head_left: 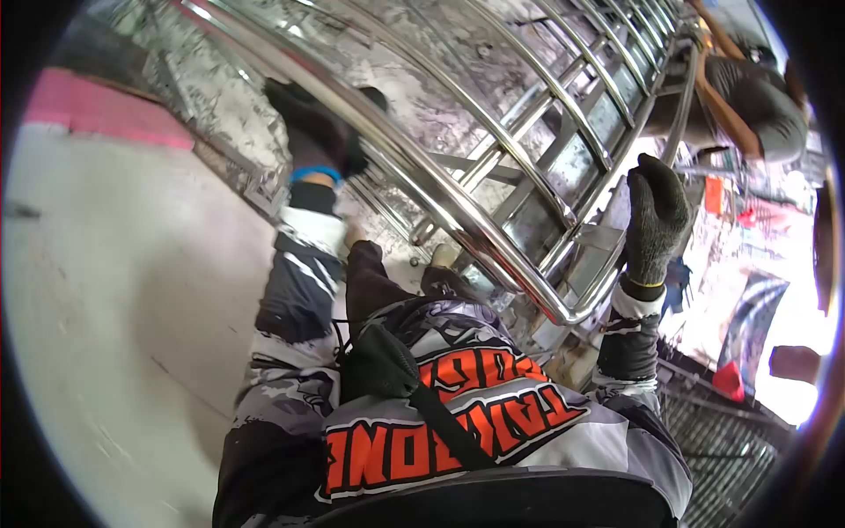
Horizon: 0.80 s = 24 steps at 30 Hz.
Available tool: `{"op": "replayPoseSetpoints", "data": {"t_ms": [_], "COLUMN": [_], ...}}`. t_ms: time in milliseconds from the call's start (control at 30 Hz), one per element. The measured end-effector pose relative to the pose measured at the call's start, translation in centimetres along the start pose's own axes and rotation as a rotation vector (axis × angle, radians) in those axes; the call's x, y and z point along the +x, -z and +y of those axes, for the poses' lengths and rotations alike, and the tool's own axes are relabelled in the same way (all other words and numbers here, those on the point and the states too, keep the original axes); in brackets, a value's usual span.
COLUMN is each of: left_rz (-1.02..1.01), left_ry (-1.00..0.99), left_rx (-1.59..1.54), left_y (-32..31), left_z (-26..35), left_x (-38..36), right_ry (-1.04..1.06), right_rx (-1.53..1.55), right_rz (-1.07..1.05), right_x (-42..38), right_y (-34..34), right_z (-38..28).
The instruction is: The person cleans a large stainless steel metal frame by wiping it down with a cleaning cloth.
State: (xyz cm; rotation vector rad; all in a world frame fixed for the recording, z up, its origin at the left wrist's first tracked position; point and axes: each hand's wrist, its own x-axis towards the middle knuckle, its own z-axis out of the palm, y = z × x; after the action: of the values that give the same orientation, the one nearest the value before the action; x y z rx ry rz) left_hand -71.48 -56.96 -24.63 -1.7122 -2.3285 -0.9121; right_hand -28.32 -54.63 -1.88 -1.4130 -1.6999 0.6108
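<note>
A large grille-like frame of shiny steel tubes [453, 189] slants across the upper view, its rounded corner close to my body. My left hand [317, 123], in a dark glove with a blue cuff edge, is closed around the long outer tube. That tube hides part of the palm, and the glove is a little blurred. Beyond the frame's right edge is my right hand [657, 211], in a grey knit glove. Its fingers are curled and pressed together; whatever lies inside them is hidden.
A person in a grey shirt [779, 114] bends at the far end of the frame, arms reaching to it. Pale smooth floor [114, 290] spreads on the left, with a pink strip [101, 114] above. Slatted dark metal [713, 449] lies at lower right, near a red object [729, 381].
</note>
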Motion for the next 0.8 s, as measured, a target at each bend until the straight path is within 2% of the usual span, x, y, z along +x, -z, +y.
{"op": "replayPoseSetpoints", "data": {"t_ms": [67, 133, 167, 267, 300, 333, 367, 433, 567, 633, 667, 700, 767, 800], "left_rz": [0.024, -0.073, -0.119, -0.168, -0.195, -0.176, -0.159, -0.118, 0.107, 0.578, 0.714, 0.535, 0.542, 0.589], "left_ry": [0.087, 0.010, 0.261, 0.697, 0.754, 0.754, 0.589, 0.423, 0.564, 0.600, 0.565, 0.476, 0.380, 0.404], "left_rx": [-0.354, -0.248, -0.568, -1.171, -1.275, -1.275, -1.367, -1.449, -0.825, -1.162, -1.128, -1.119, -1.168, -1.146], "left_y": [0.7, 3.1, 3.8, 3.3, 7.2, 8.0, 8.8, 9.6, 10.6, 11.4, 12.2, 14.5, 15.4, 14.8], "left_z": [5.5, 10.3, 12.9, 14.3, 16.5, 17.0, 16.9, 16.6, 16.5, 14.8, 14.2, 13.4, 14.4, 15.8], "left_x": [-4.4, -6.6, -7.5, -10.9, -11.0, -12.1, -13.1, -14.2, -14.2, -13.2, -12.8, -12.9, -12.8, -12.9], "right_ry": [0.007, 0.225, 0.194, 0.298, 0.306, 0.313, 0.329, 0.369, 0.376, 0.472, 0.491, 0.513, 0.568, 0.554], "right_rx": [0.016, -0.004, 0.049, 0.104, 0.040, -0.026, -0.019, -0.019, 0.124, 0.069, 0.019, -0.026, -0.050, -0.026], "right_rz": [-0.045, -0.066, -0.091, -0.123, -0.145, -0.167, -0.173, -0.199, -0.201, -0.238, -0.224, -0.212, -0.210, -0.227], "right_x": [-0.2, 0.2, 0.1, 0.0, 0.0, 0.0, 0.1, 0.2, 0.4, 0.5, 0.5, 0.6, 0.7, 0.7], "right_y": [0.5, 0.3, 0.4, 0.4, 0.5, 0.7, 0.9, 0.8, 0.5, 0.8, 0.8, 0.6, 0.7, 0.7], "right_z": [-0.1, 1.0, 0.9, 0.6, 0.2, 0.0, 0.0, 0.5, 1.4, 1.0, 0.8, 0.6, 0.7, 0.7]}}
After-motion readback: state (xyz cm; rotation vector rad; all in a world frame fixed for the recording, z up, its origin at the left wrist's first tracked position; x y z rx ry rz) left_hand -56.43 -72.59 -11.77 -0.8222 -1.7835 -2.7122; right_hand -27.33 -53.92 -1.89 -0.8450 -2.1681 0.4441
